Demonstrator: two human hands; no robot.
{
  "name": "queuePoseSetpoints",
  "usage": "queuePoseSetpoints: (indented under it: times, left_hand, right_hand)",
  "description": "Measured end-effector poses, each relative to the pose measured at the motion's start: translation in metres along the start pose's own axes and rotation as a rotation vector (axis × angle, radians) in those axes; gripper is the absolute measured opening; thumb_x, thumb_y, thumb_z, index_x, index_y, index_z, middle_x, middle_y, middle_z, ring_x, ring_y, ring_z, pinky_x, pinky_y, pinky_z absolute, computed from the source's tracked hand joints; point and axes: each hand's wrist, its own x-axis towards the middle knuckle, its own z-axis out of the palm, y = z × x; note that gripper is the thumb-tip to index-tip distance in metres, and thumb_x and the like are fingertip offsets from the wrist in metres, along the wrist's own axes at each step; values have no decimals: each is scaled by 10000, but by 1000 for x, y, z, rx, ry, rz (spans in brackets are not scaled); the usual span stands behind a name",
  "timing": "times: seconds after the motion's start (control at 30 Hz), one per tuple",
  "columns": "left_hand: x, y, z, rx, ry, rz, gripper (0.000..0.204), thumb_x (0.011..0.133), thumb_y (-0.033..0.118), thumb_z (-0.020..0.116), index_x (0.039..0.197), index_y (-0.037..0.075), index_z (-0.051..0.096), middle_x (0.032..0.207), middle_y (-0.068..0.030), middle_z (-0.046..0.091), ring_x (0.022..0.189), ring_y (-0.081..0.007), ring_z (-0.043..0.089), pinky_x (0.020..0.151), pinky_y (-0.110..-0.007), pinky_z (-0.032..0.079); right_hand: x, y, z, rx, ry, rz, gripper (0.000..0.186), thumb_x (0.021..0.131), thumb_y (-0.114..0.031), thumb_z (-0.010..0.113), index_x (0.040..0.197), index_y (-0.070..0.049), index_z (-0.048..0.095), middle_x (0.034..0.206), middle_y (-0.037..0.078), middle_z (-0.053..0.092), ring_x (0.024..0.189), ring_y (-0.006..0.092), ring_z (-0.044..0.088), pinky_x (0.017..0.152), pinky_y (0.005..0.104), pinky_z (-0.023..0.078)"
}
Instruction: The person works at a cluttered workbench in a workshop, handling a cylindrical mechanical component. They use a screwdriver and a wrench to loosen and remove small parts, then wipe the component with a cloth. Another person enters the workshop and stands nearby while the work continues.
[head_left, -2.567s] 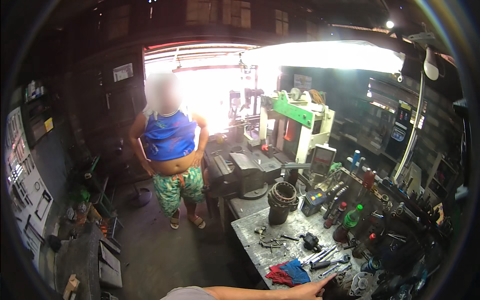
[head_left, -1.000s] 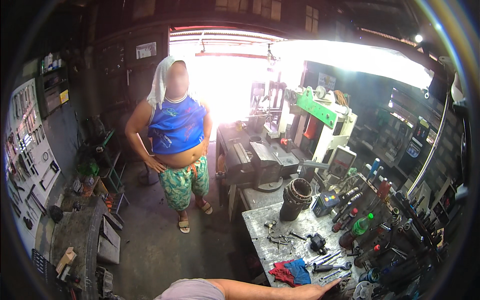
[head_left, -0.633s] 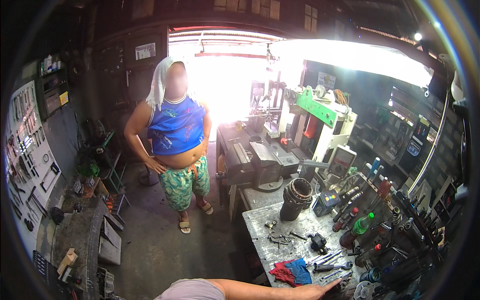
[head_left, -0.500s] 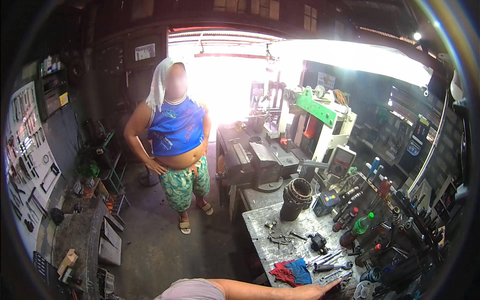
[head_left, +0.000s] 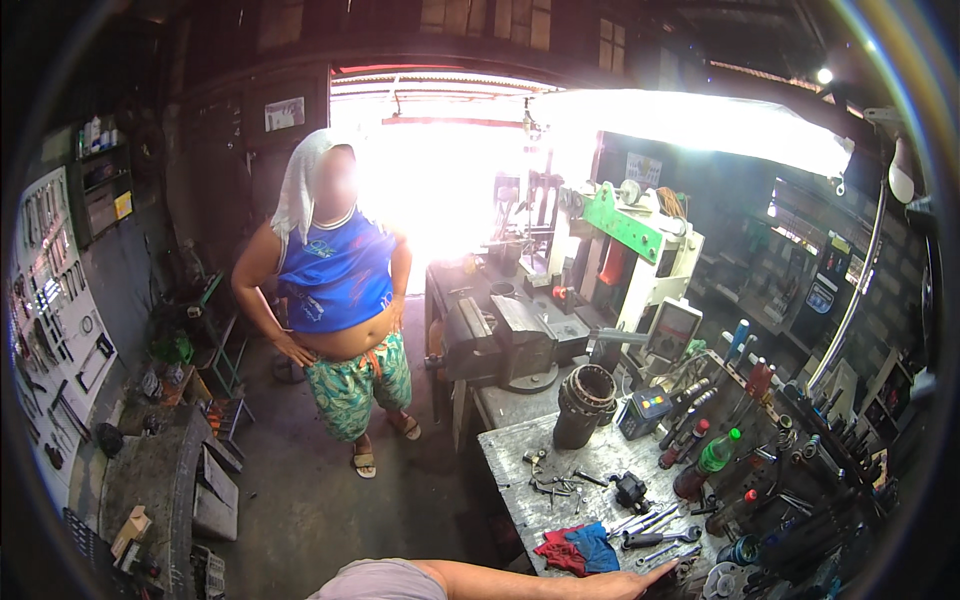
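Note:
My left arm comes in at the lower edge and reaches right across the near side of the metal workbench [head_left: 515, 465]. The lower edge cuts off part of my left hand [head_left: 645, 582]. One finger is stretched out toward small dark parts at the bench's near edge; nothing shows in the hand. Just beyond it lie several wrenches [head_left: 660, 538] and a red and blue cloth [head_left: 578, 549]. Farther back are a small black metal part [head_left: 630, 490], loose bolts [head_left: 553, 490] and an upright dark cylindrical housing [head_left: 583, 410]. My right hand is out of view.
Bottles, one with a green cap [head_left: 715, 455], and many tools crowd the bench's right side. A large vise [head_left: 500, 340] stands behind, near a green and white press [head_left: 622, 225]. Another person [head_left: 340, 280] stands at left, hands on hips. Tools hang on a white board [head_left: 50, 330].
The view has shifted slightly, so the bench and the other person sit a little lower and farther left. My left arm keeps nearly the same pose.

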Motion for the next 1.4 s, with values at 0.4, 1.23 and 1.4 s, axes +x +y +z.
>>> queuePoseSetpoints:
  times: [0.4, 1.23, 1.4]
  left_hand:
    - [-4, 6, -11, -77, 30, -67, 1150, 900, 116, 672, 1786, 131, -60, 813, -281, 693, 828, -487, 733, 820, -554, 588]
    - [-5, -6, -9, 1, 36, -68, 1173, 871, 102, 656, 1797, 217, -54, 857, -322, 711, 800, -522, 719, 786, -598, 583]
    - [-4, -6, -10, 34, -10, -109, 1171, 864, 117, 677, 1799, 200, -22, 866, -331, 723, 830, -521, 734, 795, -587, 599]
  right_hand:
    - [2, 21, 21, -101, 87, -8, 584, 913, -63, 799, 1463, -14, 609, 1306, 249, 730, 1227, 456, 679, 1061, 517, 521]
    - [7, 36, 27, 47, 15, 81, 444, 965, -58, 664, 1405, -3, 658, 1290, 277, 740, 1218, 497, 669, 1047, 527, 518]
    - [1, 37, 29, 83, 47, 79, 612, 831, 53, 706, 1430, 77, 586, 1523, 385, 544, 1489, 570, 448, 1251, 564, 371]
